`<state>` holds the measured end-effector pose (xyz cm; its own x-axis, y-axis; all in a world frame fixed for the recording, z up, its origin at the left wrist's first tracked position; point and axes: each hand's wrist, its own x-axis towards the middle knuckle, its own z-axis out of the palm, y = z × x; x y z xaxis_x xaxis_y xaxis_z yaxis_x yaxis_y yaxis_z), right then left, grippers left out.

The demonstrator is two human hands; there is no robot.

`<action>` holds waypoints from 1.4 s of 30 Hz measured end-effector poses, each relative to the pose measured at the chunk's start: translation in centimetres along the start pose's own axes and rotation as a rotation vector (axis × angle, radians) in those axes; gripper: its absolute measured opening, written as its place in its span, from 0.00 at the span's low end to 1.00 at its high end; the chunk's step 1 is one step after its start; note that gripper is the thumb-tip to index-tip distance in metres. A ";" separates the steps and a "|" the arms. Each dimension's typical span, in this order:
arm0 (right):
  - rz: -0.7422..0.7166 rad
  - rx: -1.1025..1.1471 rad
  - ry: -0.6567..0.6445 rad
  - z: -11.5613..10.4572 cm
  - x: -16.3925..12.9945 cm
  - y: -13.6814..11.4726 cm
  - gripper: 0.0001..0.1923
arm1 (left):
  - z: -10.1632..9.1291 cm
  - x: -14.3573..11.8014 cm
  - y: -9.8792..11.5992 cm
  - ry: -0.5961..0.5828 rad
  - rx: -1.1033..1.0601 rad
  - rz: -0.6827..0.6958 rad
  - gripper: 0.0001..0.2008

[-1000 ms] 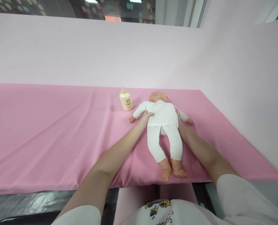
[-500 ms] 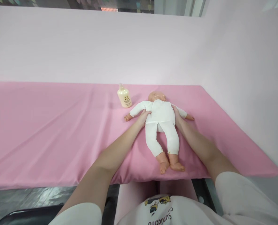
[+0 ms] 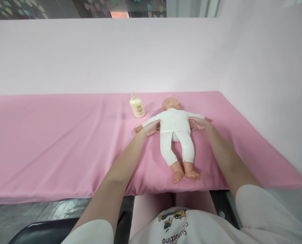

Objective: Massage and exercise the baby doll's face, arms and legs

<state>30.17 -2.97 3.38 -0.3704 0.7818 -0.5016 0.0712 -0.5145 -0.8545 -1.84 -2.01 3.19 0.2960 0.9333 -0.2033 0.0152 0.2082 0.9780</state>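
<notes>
A baby doll (image 3: 175,121) in a white cloth suit lies stretched out on the pink-covered table, its head at the far end and turned to the right. Both its arms are spread, and its bare feet point toward me. My left hand (image 3: 152,128) rests at the left side of the torso, just below the doll's arm, with fingers extended against the cloth. On the opposite side, my right hand (image 3: 197,123) lies under the doll's other arm, fingertips touching the torso's edge. Neither hand is closed around anything. Left of the doll's head stands a pump bottle (image 3: 137,107) of pale yellow liquid.
The pink table cover (image 3: 64,145) has loose folds and hangs at the front edge. A white wall (image 3: 102,54) rises behind and to the right, with a window strip on top. A black chair (image 3: 44,232) is at the lower left.
Both hands have moved outward from their hold on the doll's sides and turned, thumbs no longer over the torso. The doll's legs and the bottle look unmoved; the view has tilted slightly.
</notes>
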 end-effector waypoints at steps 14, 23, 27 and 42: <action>-0.463 0.423 0.213 -1.5 -0.4 -0.9 0.16 | -10.0 2.9 13.0 0.510 1.386 0.337 0.34; -0.789 0.096 0.682 4.1 9.3 -6.9 0.18 | 2.4 9.4 9.9 0.227 1.107 0.556 0.32; -0.719 -0.012 0.774 5.4 12.8 -9.1 0.20 | 6.0 11.9 7.6 0.179 0.859 0.448 0.27; -0.885 -0.596 0.714 8.2 13.5 -6.0 0.21 | 2.0 10.8 2.1 0.386 0.320 0.394 0.36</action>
<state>17.14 7.76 2.89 0.0590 0.8846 0.4627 0.5266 0.3662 -0.7672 3.34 7.95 3.16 -0.0268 0.9727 0.2305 0.2774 -0.2143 0.9365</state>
